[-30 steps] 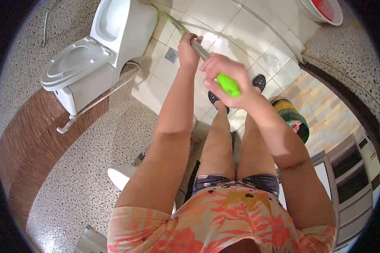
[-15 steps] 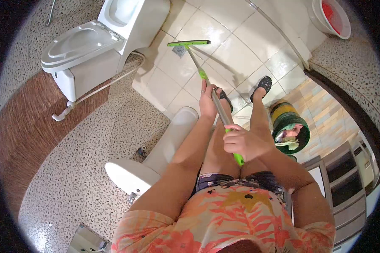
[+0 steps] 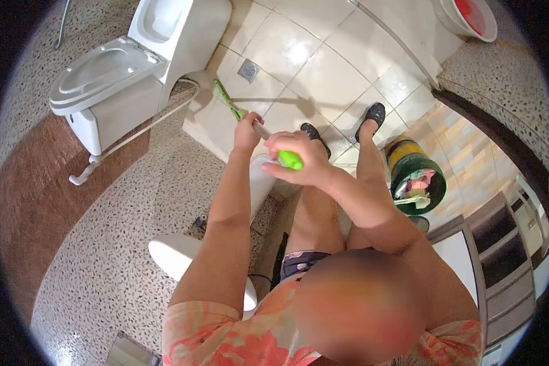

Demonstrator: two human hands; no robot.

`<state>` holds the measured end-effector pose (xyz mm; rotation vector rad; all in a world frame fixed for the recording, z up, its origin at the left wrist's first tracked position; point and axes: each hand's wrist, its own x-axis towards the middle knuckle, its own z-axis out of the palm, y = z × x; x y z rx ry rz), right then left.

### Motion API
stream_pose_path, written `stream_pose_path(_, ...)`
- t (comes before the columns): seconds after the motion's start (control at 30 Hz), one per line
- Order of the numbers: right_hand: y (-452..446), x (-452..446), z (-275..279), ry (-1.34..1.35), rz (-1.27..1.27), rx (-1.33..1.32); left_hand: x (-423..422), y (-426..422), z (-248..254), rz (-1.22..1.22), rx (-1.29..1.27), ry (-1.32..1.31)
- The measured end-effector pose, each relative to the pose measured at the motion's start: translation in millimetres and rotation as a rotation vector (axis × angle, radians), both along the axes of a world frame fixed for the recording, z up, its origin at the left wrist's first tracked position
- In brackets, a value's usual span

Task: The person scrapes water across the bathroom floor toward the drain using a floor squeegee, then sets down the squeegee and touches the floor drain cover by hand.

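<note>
A floor squeegee [image 3: 224,96] with a narrow green blade and a grey pole is in both my hands. Low on the pole, close to the blade, my left hand [image 3: 247,132] is wrapped round it. My right hand [image 3: 305,160] grips the upper end, where the bright green handle tip [image 3: 291,160] sticks out toward me. The blade is at the left part of the tiled floor [image 3: 299,46], below and left of the square drain [image 3: 249,70]; whether it touches the tiles I cannot tell.
A toilet [image 3: 113,70] stands at upper left, with a pale hose beside it. A white pedestal basin [image 3: 175,255] is left of my legs. To my right sits a dark green bin [image 3: 436,196] holding cloths and a brush. A white bucket [image 3: 487,30] stands at upper right.
The squeegee blade has moved left and toward me, off the drain, and turned steeper. Both hands have shifted left, the right also farther forward, and now sit closer together.
</note>
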<state>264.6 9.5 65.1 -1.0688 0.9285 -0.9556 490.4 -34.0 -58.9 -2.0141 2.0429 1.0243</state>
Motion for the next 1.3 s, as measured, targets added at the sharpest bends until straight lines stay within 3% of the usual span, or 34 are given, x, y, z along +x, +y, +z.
stream_pose_path(0.03, 3, -11, -8, -0.021, -0.067, -0.038, -6, 1, -12, -0.054, -0.037, 0.008)
stream_pose_path(0.1, 17, -34, -15, 0.019, -0.253, -0.142, -58, -10, 11, 0.013, 0.137, -0.018)
stream_pose_path(0.13, 15, -46, 3, 0.062, -0.412, -0.161, -60, 1, -24, -0.079, -0.083, 0.004)
stream_pose_path(0.23, 32, -80, 7, -0.028, -0.351, -0.046, -106, 1, -13, -0.163, -0.101, -0.012)
stream_pose_path(0.37, 41, -108, 15, 0.174, -0.332, 0.010, -134, 5, 9, -0.277, -0.054, -0.121)
stream_pose_path(0.43, 49, -126, 40, 0.029, -0.371, 0.111, -155, 11, 33, -0.168, 0.184, -0.111)
stream_pose_path(0.5, 101, -147, 36, -0.074, -0.568, 0.273, -177, 53, 30, -0.265, 0.089, -0.069)
stream_pose_path(0.57, 155, -161, 39, -0.074, -0.805, 0.362, -210, 94, 37, -0.508, 0.004, -0.188)
stream_pose_path(0.67, 207, -171, 38, -0.179, -0.897, 0.417, -211, 151, 3, -0.701, -0.103, -0.156)
stream_pose_path(0.73, 214, -164, 41, -0.283, -1.093, 0.744, -206, 163, -19, -0.787, -0.153, -0.191)
stream_pose_path(0.8, 219, -149, 19, -0.176, -1.023, 0.770, -204, 148, -21, -0.768, -0.055, -0.232)
stream_pose_path(0.87, 199, -136, 10, -0.056, -0.856, 0.845, -196, 116, -40, -0.599, 0.265, -0.226)
stream_pose_path(0.97, 142, -123, 33, -0.077, -0.748, 0.904, -179, 71, -33, -0.616, 0.209, -0.252)
stream_pose_path(1.03, 129, -130, 21, -0.124, -0.743, 0.895, -181, 46, -26, -0.722, 0.224, -0.298)
stream_pose_path(1.1, 142, -155, -8, -0.263, -0.839, 0.257, -210, 27, 7, -0.684, 0.077, -0.134)
stream_pose_path(1.17, 123, -204, 27, 0.203, -0.900, 0.313, -259, 0, 48, -0.555, -0.012, -0.005)
stream_pose_path(1.23, 72, -237, 66, -0.014, -0.927, -0.066, -300, -27, 73, -0.386, -0.128, 0.068)
stream_pose_path(1.27, 53, -239, 72, -0.012, -0.920, -0.073, -310, -41, 74, -0.312, -0.179, 0.086)
stream_pose_path(1.3, 35, -234, 77, 0.060, -0.746, -0.159, -310, -51, 69, -0.306, -0.182, 0.089)
